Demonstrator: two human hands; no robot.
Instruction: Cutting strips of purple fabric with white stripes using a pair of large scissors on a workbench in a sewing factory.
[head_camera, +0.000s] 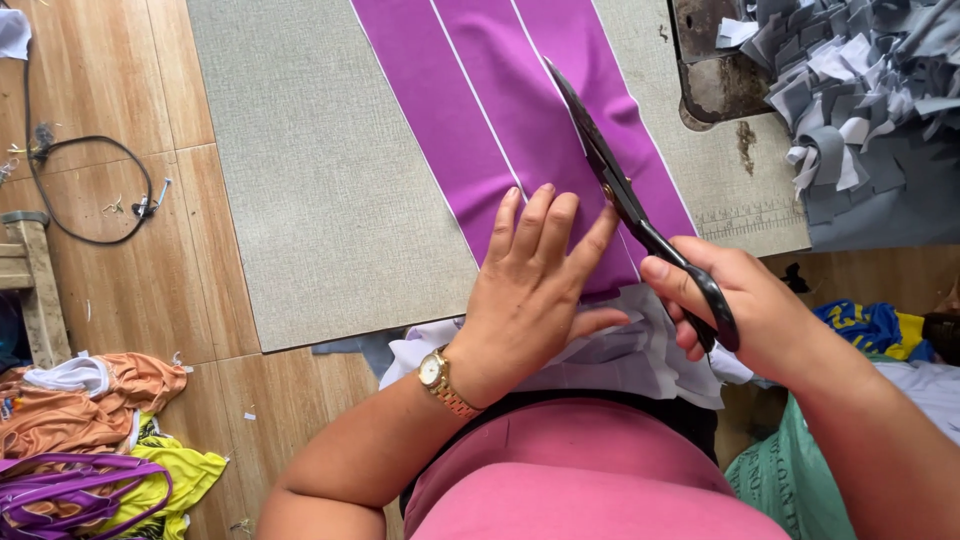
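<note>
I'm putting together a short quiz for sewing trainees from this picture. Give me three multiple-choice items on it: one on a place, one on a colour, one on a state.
1. Where does the left hand rest?
A. Flat on the purple cloth
B. On the grey scrap pile
C. On the floor

2. What colour are the handles of the scissors?
A. Orange
B. Black
C. White

3. How do the scissor blades stand?
A. Shut, lying along the cloth
B. Wide open
C. Lying unheld on the table

Answers:
1 A, its palm and spread fingers press the cloth near the table's edge.
2 B, dark loops show around the fingers of the right hand.
3 A, the blades form one narrow line, pointing away over the purple cloth.
</note>
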